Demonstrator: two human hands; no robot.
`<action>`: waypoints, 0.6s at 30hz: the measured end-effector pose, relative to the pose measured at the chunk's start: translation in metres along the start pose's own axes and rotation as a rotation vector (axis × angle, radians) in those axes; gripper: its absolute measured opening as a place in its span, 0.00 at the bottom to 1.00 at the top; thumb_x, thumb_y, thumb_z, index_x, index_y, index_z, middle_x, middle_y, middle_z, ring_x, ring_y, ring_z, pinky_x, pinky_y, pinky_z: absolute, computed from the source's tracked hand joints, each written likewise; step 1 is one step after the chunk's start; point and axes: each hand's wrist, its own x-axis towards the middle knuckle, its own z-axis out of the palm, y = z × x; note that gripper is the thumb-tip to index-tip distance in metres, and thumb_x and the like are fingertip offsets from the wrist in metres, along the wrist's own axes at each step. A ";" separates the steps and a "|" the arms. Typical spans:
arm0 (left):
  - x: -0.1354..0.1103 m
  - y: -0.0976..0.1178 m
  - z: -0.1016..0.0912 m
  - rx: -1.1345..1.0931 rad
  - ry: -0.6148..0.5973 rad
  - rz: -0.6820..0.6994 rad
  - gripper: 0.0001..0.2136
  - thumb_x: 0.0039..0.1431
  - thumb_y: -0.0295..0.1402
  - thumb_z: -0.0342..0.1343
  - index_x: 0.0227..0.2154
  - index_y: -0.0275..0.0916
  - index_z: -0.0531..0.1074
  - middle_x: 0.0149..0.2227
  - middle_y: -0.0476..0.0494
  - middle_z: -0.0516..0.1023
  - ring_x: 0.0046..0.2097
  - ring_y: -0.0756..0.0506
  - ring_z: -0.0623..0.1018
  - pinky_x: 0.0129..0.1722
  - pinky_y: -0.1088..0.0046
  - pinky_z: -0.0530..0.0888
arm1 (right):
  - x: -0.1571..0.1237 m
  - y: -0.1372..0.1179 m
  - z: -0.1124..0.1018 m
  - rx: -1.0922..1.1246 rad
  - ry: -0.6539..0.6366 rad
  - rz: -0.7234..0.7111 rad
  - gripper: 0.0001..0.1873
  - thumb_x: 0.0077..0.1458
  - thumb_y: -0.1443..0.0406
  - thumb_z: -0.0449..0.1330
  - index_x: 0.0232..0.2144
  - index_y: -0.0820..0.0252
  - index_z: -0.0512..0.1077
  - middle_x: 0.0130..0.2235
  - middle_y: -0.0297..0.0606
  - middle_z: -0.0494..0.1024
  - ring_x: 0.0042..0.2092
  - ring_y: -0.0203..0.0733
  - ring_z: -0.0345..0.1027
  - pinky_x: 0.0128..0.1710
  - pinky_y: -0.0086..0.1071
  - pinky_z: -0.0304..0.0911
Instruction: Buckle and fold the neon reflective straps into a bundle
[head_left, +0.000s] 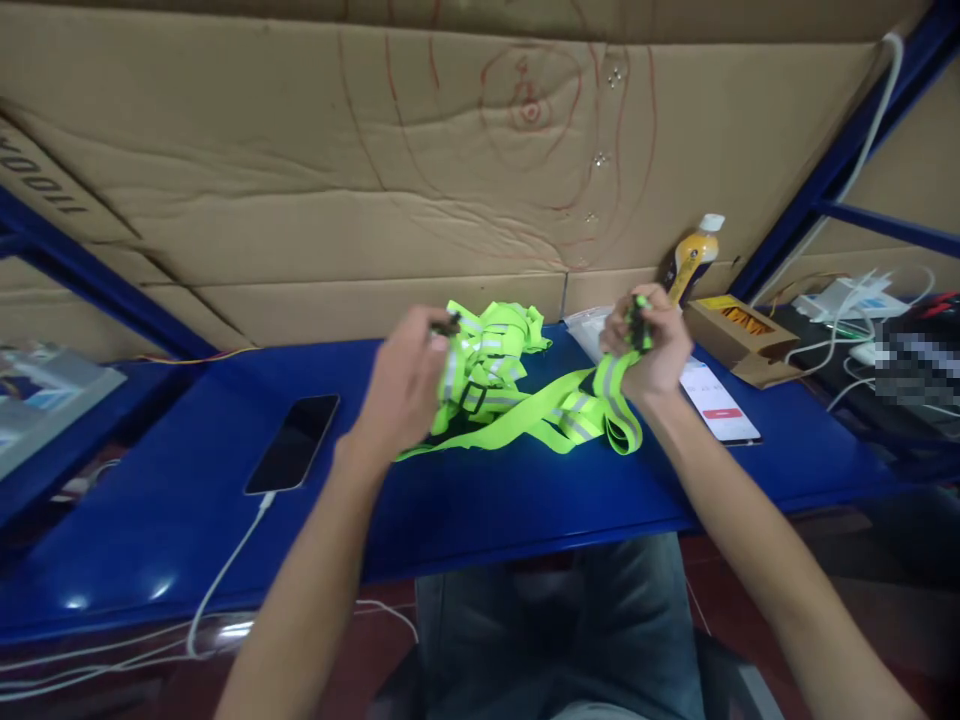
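Note:
A tangle of neon yellow-green reflective straps (495, 340) with grey stripes and black buckles lies on the blue table. My left hand (405, 375) is closed at the left side of the pile, with a small black buckle (448, 325) between thumb and fingers. My right hand (664, 345), raised above the table to the right, is closed around a strap end with black buckle parts (639, 325). From it a reflective strap (615, 400) hangs down in a loop and runs left across the table toward the pile.
A black phone (294, 445) on a white cable lies at left. Toward the right are a lit phone (716, 402), an open cardboard box (746, 340), a drink bottle (694, 258) and a clear plastic bag (589, 328). Cardboard (300, 150) walls the back.

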 end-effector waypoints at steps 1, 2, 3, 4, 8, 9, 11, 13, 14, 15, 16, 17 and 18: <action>-0.004 0.009 0.010 0.029 -0.036 0.080 0.18 0.81 0.45 0.40 0.52 0.38 0.69 0.49 0.35 0.78 0.50 0.40 0.79 0.53 0.55 0.78 | -0.012 0.007 0.010 -0.041 -0.016 0.019 0.10 0.52 0.61 0.64 0.36 0.51 0.68 0.28 0.27 0.70 0.24 0.35 0.57 0.20 0.30 0.50; -0.008 0.014 0.019 0.072 -0.071 0.167 0.17 0.80 0.45 0.44 0.52 0.37 0.69 0.50 0.33 0.77 0.52 0.37 0.78 0.55 0.54 0.77 | -0.022 0.014 0.017 -0.154 -0.049 0.015 0.09 0.53 0.61 0.65 0.36 0.52 0.69 0.31 0.29 0.71 0.27 0.36 0.62 0.23 0.30 0.55; -0.010 0.016 0.028 0.101 -0.091 0.216 0.16 0.79 0.45 0.48 0.53 0.37 0.69 0.52 0.31 0.76 0.54 0.36 0.77 0.56 0.52 0.77 | -0.031 0.020 0.020 -0.254 -0.113 0.000 0.08 0.55 0.61 0.66 0.36 0.53 0.71 0.34 0.31 0.72 0.32 0.38 0.66 0.27 0.31 0.59; -0.012 0.014 0.036 0.126 -0.098 0.261 0.16 0.78 0.45 0.51 0.54 0.37 0.69 0.53 0.30 0.76 0.55 0.34 0.76 0.56 0.51 0.77 | -0.037 0.024 0.022 -0.325 -0.166 -0.014 0.08 0.58 0.60 0.67 0.38 0.53 0.72 0.36 0.32 0.73 0.34 0.39 0.67 0.30 0.32 0.62; -0.019 0.002 0.053 0.139 -0.035 0.332 0.17 0.73 0.44 0.61 0.55 0.39 0.70 0.55 0.31 0.76 0.55 0.34 0.76 0.56 0.52 0.77 | -0.046 0.029 0.018 -0.376 -0.264 -0.069 0.16 0.63 0.51 0.70 0.41 0.53 0.73 0.38 0.33 0.74 0.35 0.38 0.65 0.35 0.34 0.61; -0.020 0.001 0.054 0.124 -0.015 0.343 0.17 0.72 0.44 0.62 0.55 0.40 0.71 0.55 0.32 0.77 0.55 0.35 0.77 0.56 0.52 0.78 | -0.045 0.029 0.017 -0.373 -0.272 -0.082 0.17 0.62 0.50 0.71 0.41 0.53 0.73 0.39 0.33 0.74 0.35 0.38 0.66 0.35 0.34 0.61; -0.022 0.002 0.055 0.107 0.017 0.358 0.17 0.70 0.43 0.64 0.55 0.41 0.71 0.55 0.34 0.77 0.55 0.36 0.77 0.56 0.53 0.78 | -0.043 0.028 0.016 -0.382 -0.300 -0.114 0.20 0.61 0.48 0.72 0.41 0.53 0.73 0.39 0.34 0.76 0.36 0.38 0.67 0.37 0.35 0.62; -0.023 0.005 0.053 0.119 0.026 0.372 0.17 0.69 0.42 0.65 0.55 0.41 0.72 0.55 0.33 0.77 0.55 0.35 0.78 0.56 0.52 0.78 | -0.041 0.029 0.016 -0.395 -0.319 -0.139 0.21 0.61 0.46 0.72 0.42 0.53 0.73 0.39 0.34 0.76 0.38 0.39 0.68 0.38 0.35 0.63; -0.024 0.006 0.053 0.129 0.017 0.381 0.18 0.69 0.42 0.66 0.55 0.41 0.72 0.55 0.33 0.78 0.55 0.34 0.78 0.56 0.51 0.78 | -0.041 0.031 0.016 -0.399 -0.320 -0.143 0.22 0.62 0.45 0.71 0.42 0.53 0.73 0.39 0.34 0.76 0.38 0.39 0.69 0.39 0.35 0.64; -0.024 0.006 0.052 0.140 0.000 0.391 0.18 0.69 0.42 0.66 0.55 0.42 0.72 0.55 0.33 0.78 0.56 0.33 0.78 0.56 0.50 0.78 | -0.042 0.033 0.016 -0.402 -0.319 -0.140 0.22 0.62 0.45 0.70 0.42 0.53 0.73 0.39 0.34 0.76 0.38 0.39 0.69 0.39 0.35 0.64; -0.025 0.006 0.052 0.149 -0.020 0.399 0.18 0.68 0.42 0.66 0.55 0.42 0.73 0.55 0.33 0.78 0.56 0.33 0.78 0.56 0.50 0.78 | -0.042 0.036 0.017 -0.406 -0.321 -0.132 0.23 0.62 0.44 0.70 0.42 0.53 0.72 0.39 0.34 0.76 0.38 0.39 0.68 0.39 0.35 0.64; -0.026 0.006 0.052 0.155 -0.036 0.406 0.18 0.69 0.42 0.66 0.55 0.42 0.72 0.55 0.33 0.78 0.56 0.33 0.78 0.57 0.49 0.78 | -0.043 0.038 0.017 -0.411 -0.326 -0.126 0.23 0.63 0.44 0.69 0.42 0.53 0.72 0.38 0.33 0.75 0.37 0.39 0.68 0.39 0.35 0.64; -0.027 0.005 0.052 0.158 -0.041 0.409 0.17 0.69 0.41 0.66 0.55 0.42 0.72 0.56 0.33 0.78 0.56 0.33 0.78 0.57 0.49 0.78 | -0.044 0.040 0.017 -0.414 -0.331 -0.123 0.23 0.63 0.43 0.69 0.42 0.53 0.72 0.37 0.33 0.74 0.37 0.39 0.67 0.39 0.35 0.63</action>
